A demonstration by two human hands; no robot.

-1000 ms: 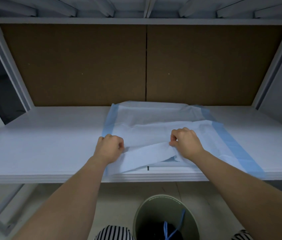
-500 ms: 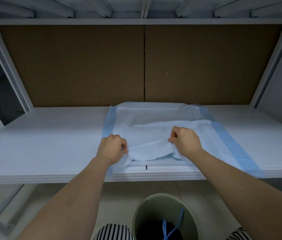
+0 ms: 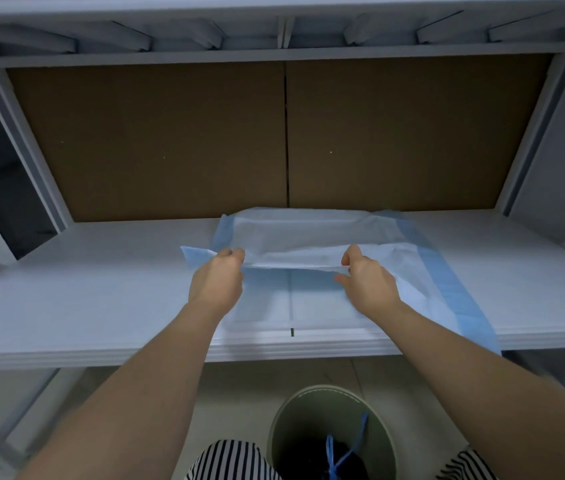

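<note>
The blue-bordered sheet lies at the middle of the white shelf, its far edge by the shelf's brown back panel. The left hand and right hand each pinch its near edge, raised off the shelf and seemingly doubled over. Bare shelf spreads to both sides. A green bin stands below the shelf's front lip.

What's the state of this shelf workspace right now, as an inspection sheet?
Surface: white shelf, partly covered by the sheet.
Job's things: pale blue sheet with a darker blue border; near edge lifted off the shelf, far part lying down, right corner hanging over the front edge.
Clutter: nothing seen.
Hands: left hand and right hand each pinch the lifted edge.
Cables: nothing seen.
Surroundings: brown back panel; green bin on the floor below.
</note>
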